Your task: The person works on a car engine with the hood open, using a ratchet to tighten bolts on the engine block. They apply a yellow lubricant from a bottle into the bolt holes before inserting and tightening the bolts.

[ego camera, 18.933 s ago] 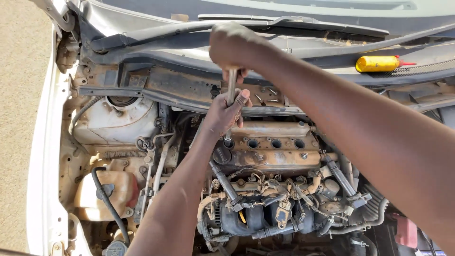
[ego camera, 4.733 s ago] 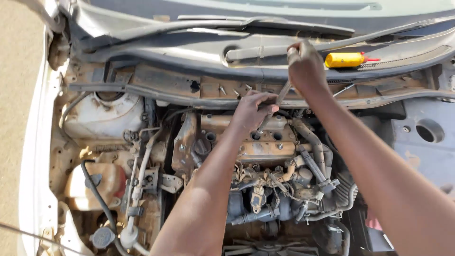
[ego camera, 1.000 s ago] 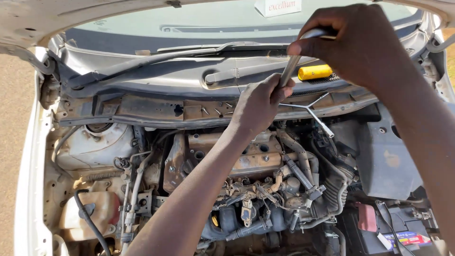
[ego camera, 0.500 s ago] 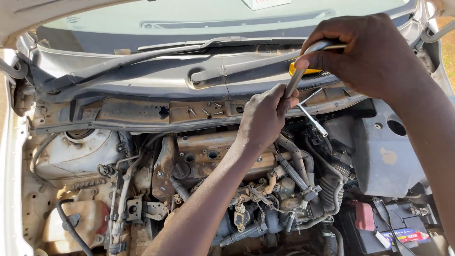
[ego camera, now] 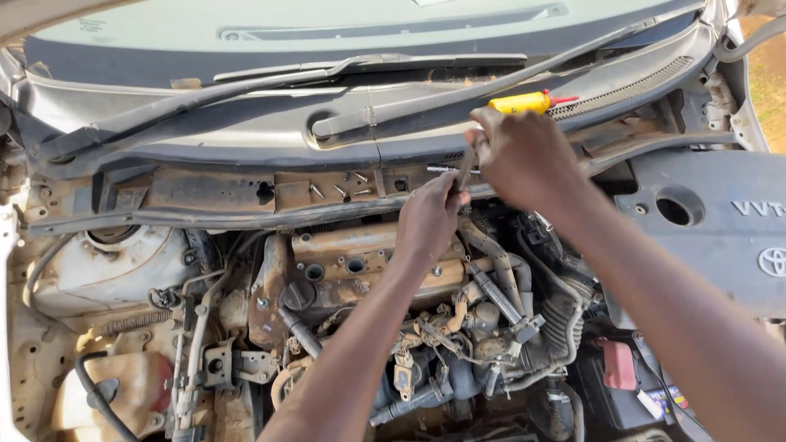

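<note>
Gripping the wrench (ego camera: pixel 465 170) handle with my right hand (ego camera: pixel 524 160) — left hand (ego camera: pixel 430 219) clamped low, keeping it square on the engine (ego camera: pixel 360 262).

Wrench (ego camera: pixel 465 169): we see bare, dull grey metal.
Valve cover (ego camera: pixel 360 260): we see rusty, dusty matt metal.
Screwdriver handle (ego camera: pixel 519 103): we see glossy yellow plastic.
Engine cover (ego camera: pixel 720 225): matt grey plastic.

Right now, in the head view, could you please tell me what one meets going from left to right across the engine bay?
White reservoir → oil filler cap → left hand → right hand → red battery terminal cover → grey engine cover.
</note>
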